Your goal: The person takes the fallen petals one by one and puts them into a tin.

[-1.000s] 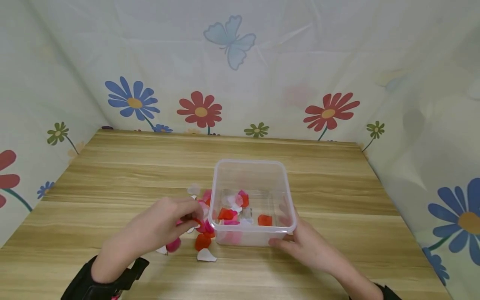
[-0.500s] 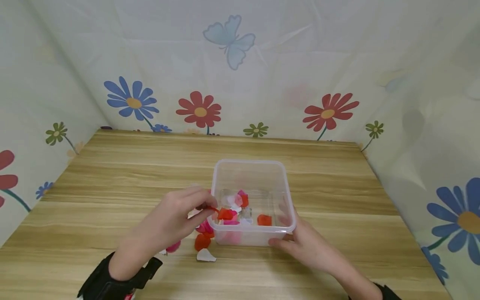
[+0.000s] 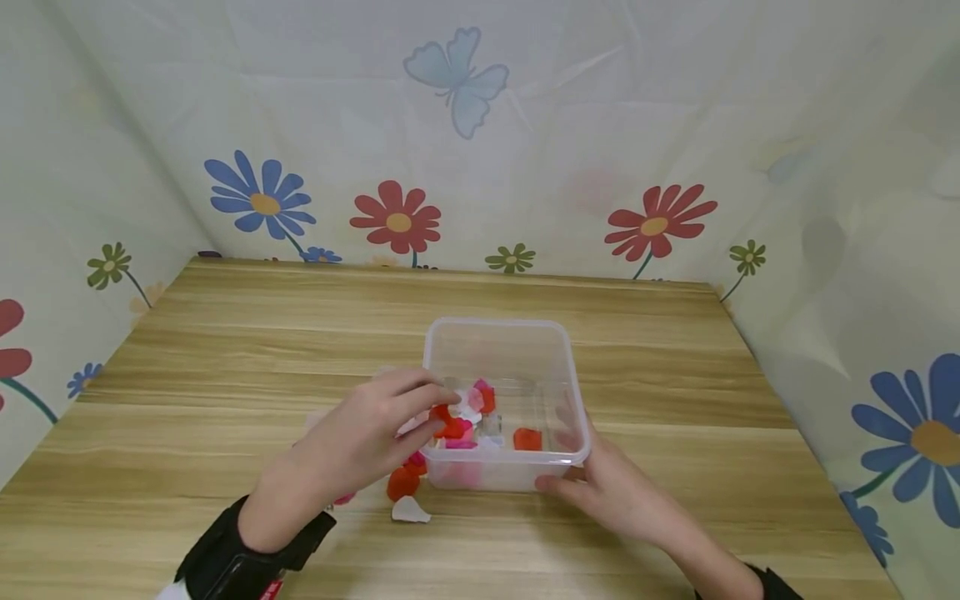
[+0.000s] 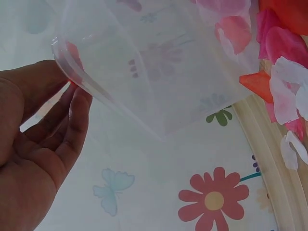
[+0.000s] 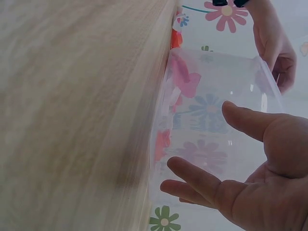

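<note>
White petal (image 3: 410,510) and orange petal (image 3: 402,482) lie loose on the wooden worktop (image 3: 225,375), nearest the viewer, just below and behind the left hand's fingers (image 3: 420,408). Left hand (image 3: 360,437) has its fingers curled, pinching a red petal (image 3: 441,412) right at the near-left rim of the clear plastic box (image 3: 501,400); box interior lies directly ahead and to the right of those fingertips. Right hand (image 3: 611,492) steadies the box's near-right corner, fingers fairly straight and spread against the wall, thumb apart (image 5: 255,122). Inside the box: red, pink and white petals (image 3: 480,421) on the floor. Beyond, flower-print backdrop (image 3: 397,218). Left hand is the nearer to the loose petals.
</note>
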A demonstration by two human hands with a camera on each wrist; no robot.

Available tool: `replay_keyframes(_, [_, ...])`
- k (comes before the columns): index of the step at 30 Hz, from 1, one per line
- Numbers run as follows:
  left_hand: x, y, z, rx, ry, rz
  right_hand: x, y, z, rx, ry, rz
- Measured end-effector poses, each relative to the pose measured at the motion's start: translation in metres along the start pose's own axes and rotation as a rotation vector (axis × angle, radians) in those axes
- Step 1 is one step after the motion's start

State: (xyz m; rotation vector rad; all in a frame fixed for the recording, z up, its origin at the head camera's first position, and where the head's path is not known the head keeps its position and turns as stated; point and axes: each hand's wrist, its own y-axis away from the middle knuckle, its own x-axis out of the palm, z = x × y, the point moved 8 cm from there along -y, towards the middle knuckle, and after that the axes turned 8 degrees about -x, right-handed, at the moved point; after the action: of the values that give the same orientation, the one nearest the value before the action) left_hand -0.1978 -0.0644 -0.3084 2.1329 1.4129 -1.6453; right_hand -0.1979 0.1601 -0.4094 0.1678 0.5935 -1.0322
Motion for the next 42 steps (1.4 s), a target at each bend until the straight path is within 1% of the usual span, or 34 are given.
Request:
replay_keyframes(5, [-0.001,0.003,0.001,-0.002,-0.005,-0.011,0.0,-0.001,-0.001,0.02,-0.018,0.0])
replay_keyframes(8, [-0.003,0.006,0.003,-0.03,0.004,-0.047,0.0,-0.001,0.0,0.009,-0.024,0.001])
replay_keyframes(10, [-0.007,0.008,0.006,-0.066,0.01,-0.089,0.0,0.0,0.0,0.004,-0.029,0.001])
replay_keyframes(13, [-0.011,0.014,0.013,-0.141,0.013,-0.157,0.0,0.0,0.001,-0.004,-0.035,-0.001])
replay_keyframes(17, [-0.014,0.022,0.025,-0.234,-0.013,-0.224,0.001,0.0,0.002,-0.014,-0.04,0.005])
replay_keyframes(20, [-0.012,0.028,0.032,-0.277,-0.053,-0.244,0.001,0.0,0.002,-0.004,-0.039,0.009])
replay_keyframes(22, [-0.008,0.031,0.036,-0.309,-0.089,-0.235,0.001,0.0,0.001,0.006,-0.035,0.01])
replay_keyframes(25, [0.0,0.035,0.042,-0.379,-0.162,-0.174,0.001,0.0,-0.001,0.018,-0.029,0.01])
replay_keyframes(27, [0.007,0.038,0.047,-0.437,-0.197,-0.101,0.001,0.0,-0.001,0.015,-0.027,0.008])
replay_keyframes(30, [0.022,0.042,0.055,-0.529,-0.197,0.07,0.001,-0.001,0.0,-0.006,-0.025,0.004])
replay_keyframes(33, [0.041,0.048,0.061,-0.616,-0.128,0.257,0.001,-0.001,0.001,-0.02,-0.029,0.002])
replay_keyframes(35, [0.051,0.053,0.063,-0.647,-0.083,0.345,0.001,-0.001,0.001,-0.016,-0.028,0.001])
replay_keyframes(37, [0.059,0.056,0.064,-0.659,-0.048,0.395,0.0,-0.001,0.0,-0.008,-0.029,0.004])
replay_keyframes(39, [0.065,0.057,0.064,-0.645,-0.044,0.423,0.0,-0.001,0.0,-0.006,-0.028,0.009])
replay_keyframes(42, [0.071,0.061,0.063,-0.654,-0.022,0.467,0.001,-0.001,-0.001,-0.005,-0.027,0.015])
